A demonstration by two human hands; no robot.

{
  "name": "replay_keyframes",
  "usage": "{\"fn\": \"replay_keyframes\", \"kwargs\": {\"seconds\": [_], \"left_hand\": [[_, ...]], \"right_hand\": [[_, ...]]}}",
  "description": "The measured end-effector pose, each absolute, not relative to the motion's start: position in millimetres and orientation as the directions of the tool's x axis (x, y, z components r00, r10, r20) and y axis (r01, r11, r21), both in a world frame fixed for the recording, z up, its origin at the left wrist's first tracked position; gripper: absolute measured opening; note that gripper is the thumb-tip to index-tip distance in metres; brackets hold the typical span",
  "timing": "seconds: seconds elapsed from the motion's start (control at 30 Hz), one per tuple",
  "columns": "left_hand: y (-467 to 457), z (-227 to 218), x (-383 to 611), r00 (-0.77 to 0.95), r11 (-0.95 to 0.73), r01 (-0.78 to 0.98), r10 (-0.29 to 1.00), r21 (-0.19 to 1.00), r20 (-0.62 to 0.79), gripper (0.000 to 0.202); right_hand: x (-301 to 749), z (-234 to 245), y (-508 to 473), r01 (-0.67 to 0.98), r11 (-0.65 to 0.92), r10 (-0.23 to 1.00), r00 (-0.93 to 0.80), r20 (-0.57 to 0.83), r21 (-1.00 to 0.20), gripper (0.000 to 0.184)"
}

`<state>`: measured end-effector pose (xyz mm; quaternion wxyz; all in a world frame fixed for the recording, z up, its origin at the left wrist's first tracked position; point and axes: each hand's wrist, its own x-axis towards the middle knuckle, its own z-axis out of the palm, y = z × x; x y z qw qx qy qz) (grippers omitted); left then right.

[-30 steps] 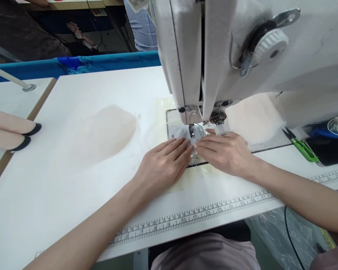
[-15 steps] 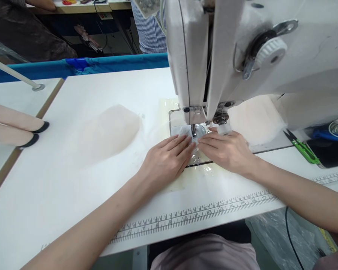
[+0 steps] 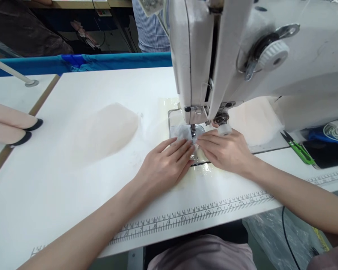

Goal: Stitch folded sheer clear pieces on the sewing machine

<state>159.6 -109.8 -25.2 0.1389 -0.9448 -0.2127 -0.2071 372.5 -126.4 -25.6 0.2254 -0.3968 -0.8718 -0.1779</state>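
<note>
A white sewing machine [image 3: 242,56] fills the upper right. Under its needle [image 3: 192,130] lies a small sheer piece of fabric [image 3: 184,133] on the metal plate. My left hand [image 3: 165,165] lies flat on the table, fingers stretched out with their tips pressing the fabric just left of the needle. My right hand [image 3: 224,152] lies flat opposite it, fingertips pressing the fabric from the right. The fingertips of both hands almost meet in front of the presser foot.
A pale beige fabric pile [image 3: 107,129] lies on the white table [image 3: 59,187] to the left, another [image 3: 255,120] behind the machine. Green thread snips [image 3: 298,150] rest at right. A printed ruler [image 3: 199,213] runs along the front edge. Beige pieces with dark tips [image 3: 14,129] lie far left.
Both hands have stayed pressed on the fabric at the needle, with only small finger shifts. The view has drifted slightly.
</note>
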Motion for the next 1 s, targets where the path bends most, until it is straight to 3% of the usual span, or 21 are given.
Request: {"fn": "replay_keyframes", "kwargs": {"seconds": [0.37,0.87,1.0], "left_hand": [[-116.9,-23.5,158.5,0.826,-0.868,0.454,0.327,-0.199,0.459,0.027],[-106.4,-30.1,157.1,0.808,-0.838,0.511,0.393,-0.191,0.439,0.032],[-100.9,-31.6,157.5,0.793,-0.840,0.526,0.429,-0.131,0.434,0.033]], "right_hand": [[373.3,-23.5,-128.8,0.756,0.649,0.616,-0.587,0.525,0.083,0.029],[373.9,-28.7,-121.8,0.784,0.578,0.620,-0.603,0.502,0.227,0.029],[373.6,-29.3,-121.0,0.794,0.563,0.652,-0.596,0.468,0.227,0.030]]}}
